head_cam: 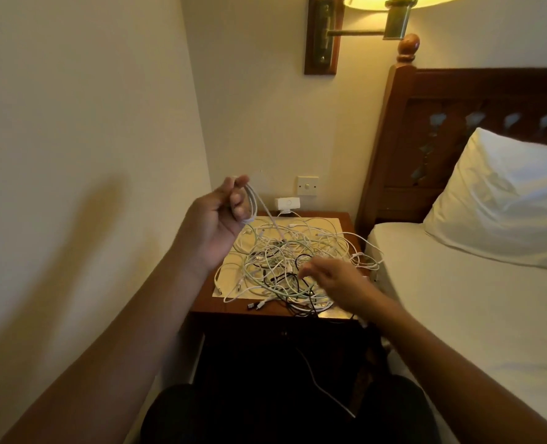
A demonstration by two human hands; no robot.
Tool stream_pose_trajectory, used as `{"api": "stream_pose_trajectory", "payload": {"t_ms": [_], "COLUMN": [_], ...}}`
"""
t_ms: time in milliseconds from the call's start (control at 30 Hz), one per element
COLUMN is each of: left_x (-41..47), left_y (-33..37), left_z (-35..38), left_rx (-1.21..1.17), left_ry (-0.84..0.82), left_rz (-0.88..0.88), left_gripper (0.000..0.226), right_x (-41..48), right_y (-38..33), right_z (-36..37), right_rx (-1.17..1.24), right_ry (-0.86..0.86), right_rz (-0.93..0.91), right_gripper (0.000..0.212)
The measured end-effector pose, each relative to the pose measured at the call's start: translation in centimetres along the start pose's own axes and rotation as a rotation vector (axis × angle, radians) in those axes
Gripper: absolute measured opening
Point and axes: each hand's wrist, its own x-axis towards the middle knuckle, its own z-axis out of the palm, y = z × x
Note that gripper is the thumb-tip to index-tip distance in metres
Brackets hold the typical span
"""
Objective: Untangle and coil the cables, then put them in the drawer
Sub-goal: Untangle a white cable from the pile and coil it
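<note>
I am holding loops of a white cable [253, 203] aloft in my left hand [214, 219], fingers [237, 207] clamped round them, one strand running down into the tangled cables [278, 257] lying on the desk [346, 219]. My right hand [333, 280] is hovering over the tangle; whether its fingers are pinching anything, I cannot tell.

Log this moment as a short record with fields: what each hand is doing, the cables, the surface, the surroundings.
holding: left hand raised, grips a few loops of white cable; its strand runs down into the tangle
reaching: right hand low over the tangle, fingers bent; blurred, so grip unclear
cables: white and black, mostly uncoiled, heaped together
surface: nightstand, a cream sheet under the tangle
surroundings: bed to the right, lit wall lamp above
</note>
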Motion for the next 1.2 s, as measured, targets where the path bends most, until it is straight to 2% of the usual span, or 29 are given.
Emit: {"api": "stream_pose_trajectory", "payload": {"t_ms": [67, 167, 267, 333, 367, 400, 533, 600, 700, 767, 867, 1000, 1100, 1200], "left_x": [0.8, 0.9, 0.5, 0.1, 0.0, -0.3, -2.6, -3.7, -4.5, -4.6, -4.8, -4.9, -4.8, -4.9], "left_y": [-1.3, -3.1, -4.0, -4.0, -3.7, -3.3, -2.3, -2.7, -4.3, -5.3, -6.4, -7.0, -7.2, -6.8], "left_z": [0.5, 0.8, -0.6, -2.4, -3.3, -3.9, -4.3, -3.3, -2.0, -1.3, -0.9, -1.2, -1.3, -1.2], "left_rx": [0.154, 0.63, 1.197, 1.435, 1.475, 1.429, 0.927, 0.738, 0.347, 0.132, -0.115, -0.203, -0.184, -0.088], "left_ry": [0.083, 0.102, -0.018, -0.146, -0.195, -0.237, -0.459, -0.53, -0.461, -0.386, -0.295, -0.129, -0.028, 0.031], "left_rz": [0.067, 0.139, 0.183, 0.132, 0.067, -0.028, -0.378, -0.442, -0.398, -0.356, -0.371, -0.377, -0.381, -0.402], "left_gripper": [0.023, 0.02, 0.017, 0.02, 0.023, 0.025, 0.036, 0.038, 0.027, 0.022, 0.02, 0.022, 0.02, 0.026], "right_x": [-1.1, -2.9, -4.0, -4.1, -3.8, -3.3, -0.5, 0.1, 0.7, 0.7, -0.2, -1.3, -1.3, -1.3], "right_y": [-2.7, -7.2, -9.9, -10.1, -9.6, -8.7, -2.5, -0.1, 1.0, 0.5, -1.0, -3.4, -4.3, -4.0], "right_z": [2.5, 3.1, 0.0, -2.7, -4.0, -5.2, -7.5, -6.6, -3.3, -1.2, 1.0, 1.7, 1.6, 2.1], "right_rx": [-0.079, -0.128, -0.179, -0.266, -0.311, -0.351, -0.39, -0.408, -0.382, -0.232, 0.233, 0.83, 0.894, 0.953], "right_ry": [-0.174, -0.266, -0.29, -0.267, -0.22, -0.138, 0.191, 0.284, 0.409, 0.405, 0.319, 0.221, 0.212, 0.172], "right_rz": [-0.073, -0.246, -0.27, -0.286, -0.288, -0.286, -0.346, -0.375, -0.347, -0.256, -0.095, -0.002, 0.018, 0.071], "right_gripper": [0.029, 0.028, 0.031, 0.03, 0.029, 0.027, 0.015, 0.014, 0.018, 0.019, 0.015, 0.013, 0.011, 0.017]}}
